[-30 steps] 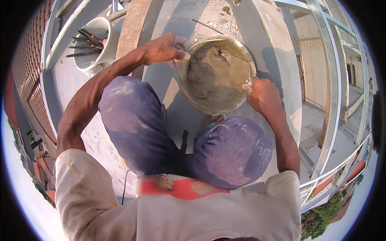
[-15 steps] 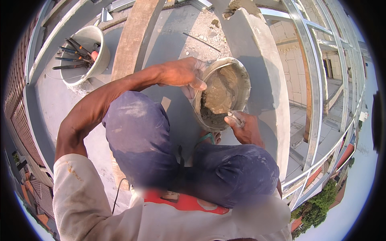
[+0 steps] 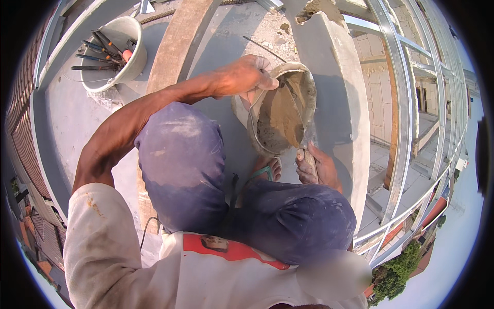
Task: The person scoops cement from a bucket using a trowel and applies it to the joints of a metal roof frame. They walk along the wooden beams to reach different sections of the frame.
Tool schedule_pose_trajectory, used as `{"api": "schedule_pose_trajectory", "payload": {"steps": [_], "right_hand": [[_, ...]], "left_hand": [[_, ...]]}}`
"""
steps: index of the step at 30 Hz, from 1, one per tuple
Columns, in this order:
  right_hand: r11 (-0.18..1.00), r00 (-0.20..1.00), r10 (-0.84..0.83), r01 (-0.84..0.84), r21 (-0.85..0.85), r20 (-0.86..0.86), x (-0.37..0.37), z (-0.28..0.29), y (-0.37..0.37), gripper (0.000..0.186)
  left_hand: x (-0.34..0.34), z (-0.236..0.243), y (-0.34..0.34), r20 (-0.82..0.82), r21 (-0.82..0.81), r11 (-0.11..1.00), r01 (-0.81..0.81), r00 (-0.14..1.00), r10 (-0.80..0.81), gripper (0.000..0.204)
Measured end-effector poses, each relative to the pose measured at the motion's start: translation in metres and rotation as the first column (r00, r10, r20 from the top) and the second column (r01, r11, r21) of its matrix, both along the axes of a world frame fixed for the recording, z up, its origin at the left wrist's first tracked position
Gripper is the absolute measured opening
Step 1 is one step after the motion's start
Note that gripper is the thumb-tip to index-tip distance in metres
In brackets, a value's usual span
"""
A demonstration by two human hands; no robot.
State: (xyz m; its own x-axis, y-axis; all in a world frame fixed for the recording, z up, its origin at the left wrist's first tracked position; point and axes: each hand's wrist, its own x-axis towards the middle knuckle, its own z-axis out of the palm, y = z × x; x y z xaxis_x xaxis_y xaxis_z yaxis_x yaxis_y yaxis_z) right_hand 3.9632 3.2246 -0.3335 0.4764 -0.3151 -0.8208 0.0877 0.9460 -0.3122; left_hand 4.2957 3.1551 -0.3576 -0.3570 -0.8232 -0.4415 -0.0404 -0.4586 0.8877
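Observation:
A mortar-smeared bucket (image 3: 311,95) is tipped on its side-leaning edge between my knees and the rubble, its mouth facing me. My left hand (image 3: 250,77) grips its far left rim, thumb over the edge. Wet grey-brown mortar (image 3: 270,110) lies inside. Closed round the handle of a trowel (image 3: 307,158), my right hand (image 3: 324,167) is just outside the near right rim. The trowel's blade reaches into the bucket and appears coated with mortar, so its outline is hard to separate.
At the far left stands a white bucket (image 3: 140,51) with several hand tools (image 3: 105,55). A wooden beam (image 3: 181,46) runs along my left side. To the right are a concrete ledge (image 3: 355,139) and metal framing (image 3: 404,113). A thin rod (image 3: 263,48) lies near rubble beyond the bucket.
The mortar bucket has tilted more, and my left hand has shifted slightly right with its rim. My right hand has drawn back out over the near rim, showing the trowel handle.

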Motion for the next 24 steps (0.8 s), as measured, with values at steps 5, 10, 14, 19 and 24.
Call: {"api": "schedule_pose_trajectory", "payload": {"steps": [5,10,14,19,24], "right_hand": [[0.742,0.74,0.239,-0.556,-0.374,-0.628,-0.002,0.001,-0.017,0.045],[-0.166,0.202,-0.17,-0.971,-0.174,-0.964,0.002,-0.007,-0.034,0.04],[-0.223,-0.066,-0.279,-0.966,0.132,-0.958,0.016,0.068,-0.053,0.035],[-0.397,-0.234,-0.054,-0.887,0.236,-0.971,0.039,0.045,-0.064,0.034],[-0.114,0.283,0.341,-0.934,-0.338,-0.897,0.045,-0.018,-0.046,0.038]], "left_hand": [[0.013,0.008,-0.002,0.139,-0.127,0.991,-0.031,0.989,0.048,0.022],[0.018,0.003,0.001,0.197,-0.252,0.967,0.037,0.98,0.014,0.023],[0.024,0.005,0.001,0.25,-0.195,0.977,0.084,0.968,-0.033,0.025],[0.022,-0.001,0.006,0.162,-0.253,0.967,-0.045,0.983,0.088,0.027],[0.018,0.004,0.005,0.127,-0.179,0.975,-0.131,0.98,0.155,0.027]]}}
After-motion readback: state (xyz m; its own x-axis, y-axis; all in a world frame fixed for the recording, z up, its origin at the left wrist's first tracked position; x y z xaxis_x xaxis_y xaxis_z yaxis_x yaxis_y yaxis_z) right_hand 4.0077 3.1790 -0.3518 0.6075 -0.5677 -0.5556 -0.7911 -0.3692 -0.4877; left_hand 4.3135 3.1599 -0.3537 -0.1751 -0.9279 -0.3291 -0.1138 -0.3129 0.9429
